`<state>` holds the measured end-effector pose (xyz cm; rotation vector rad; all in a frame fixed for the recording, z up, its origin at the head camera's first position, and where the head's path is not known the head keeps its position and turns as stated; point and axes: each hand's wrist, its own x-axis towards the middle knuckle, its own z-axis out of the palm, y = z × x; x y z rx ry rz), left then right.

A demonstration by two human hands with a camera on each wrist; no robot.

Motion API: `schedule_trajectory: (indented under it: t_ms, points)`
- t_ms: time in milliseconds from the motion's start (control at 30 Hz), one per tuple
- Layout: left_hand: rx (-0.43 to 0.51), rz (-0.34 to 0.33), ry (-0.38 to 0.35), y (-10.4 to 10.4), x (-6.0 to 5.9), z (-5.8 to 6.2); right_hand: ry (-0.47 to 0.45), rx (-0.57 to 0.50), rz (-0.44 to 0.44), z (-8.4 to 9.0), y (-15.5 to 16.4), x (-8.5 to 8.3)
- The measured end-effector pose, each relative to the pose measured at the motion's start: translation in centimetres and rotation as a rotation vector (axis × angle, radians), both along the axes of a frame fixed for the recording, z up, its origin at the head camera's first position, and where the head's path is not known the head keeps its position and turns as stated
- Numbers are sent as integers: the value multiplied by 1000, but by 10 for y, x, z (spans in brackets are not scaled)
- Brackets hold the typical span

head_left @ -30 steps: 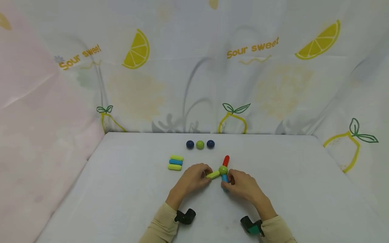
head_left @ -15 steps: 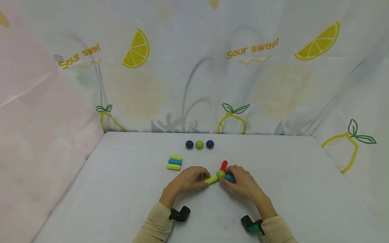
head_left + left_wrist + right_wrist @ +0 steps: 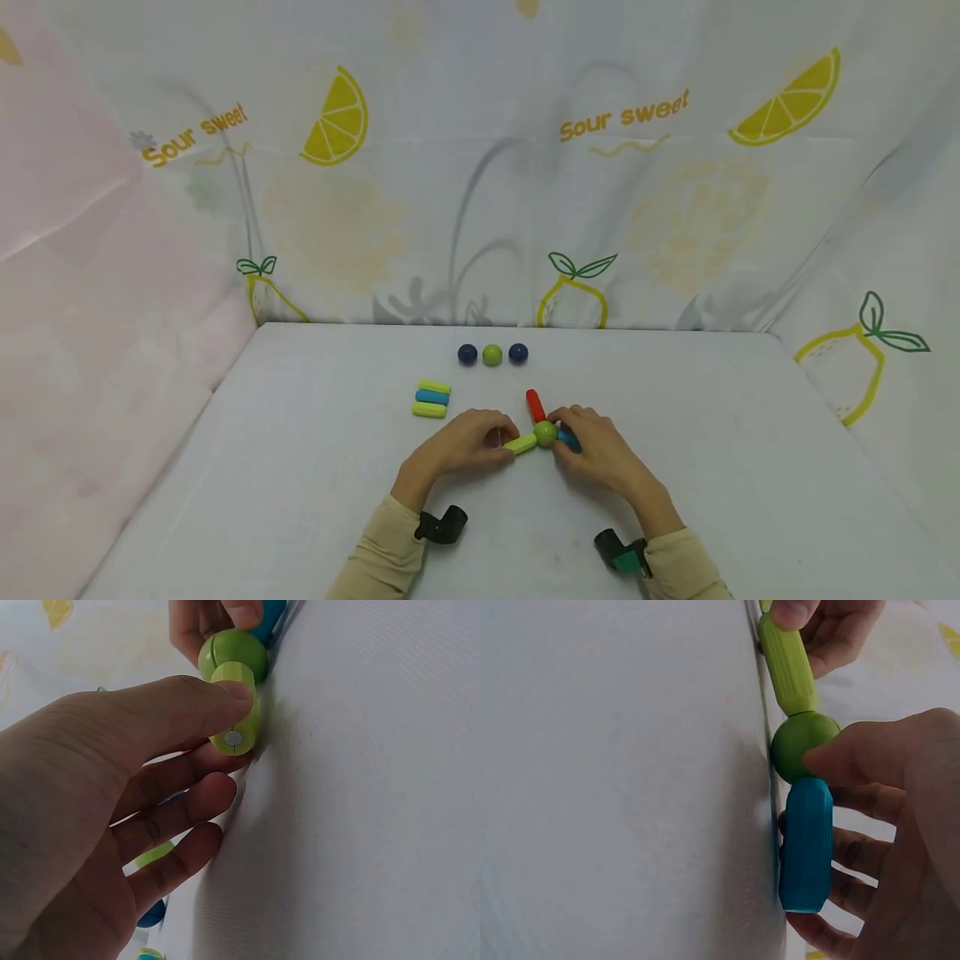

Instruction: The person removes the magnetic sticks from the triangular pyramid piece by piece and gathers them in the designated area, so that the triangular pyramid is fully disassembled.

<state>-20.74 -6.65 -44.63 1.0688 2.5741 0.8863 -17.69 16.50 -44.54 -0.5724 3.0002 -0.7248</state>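
My left hand pinches a lime-yellow stick between thumb and fingers. In the left wrist view a round silver disc shows on that stick's near end. Its other end meets a green ball. My right hand pinches this ball, its thumb tip pressed on the surface in the right wrist view. A blue stick joins the ball's right side, lying beside my right fingers. From the ball's far side a red stick points away, leaning left.
Left of the hands lie two lime-yellow sticks with a blue stick between them. Farther back, a green ball sits between two dark blue balls. A printed cloth hangs behind the white table.
The blue stick has swung from pointing towards me to pointing right. The red stick now leans left instead of right. My right hand has shifted its hold from the blue stick to the ball.
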Motion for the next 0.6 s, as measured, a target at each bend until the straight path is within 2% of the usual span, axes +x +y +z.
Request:
schedule_trajectory:
  t_ms: [600]
  points:
    - [20, -20, 5, -5, -1, -4, 30, -14, 18, -3, -6, 0]
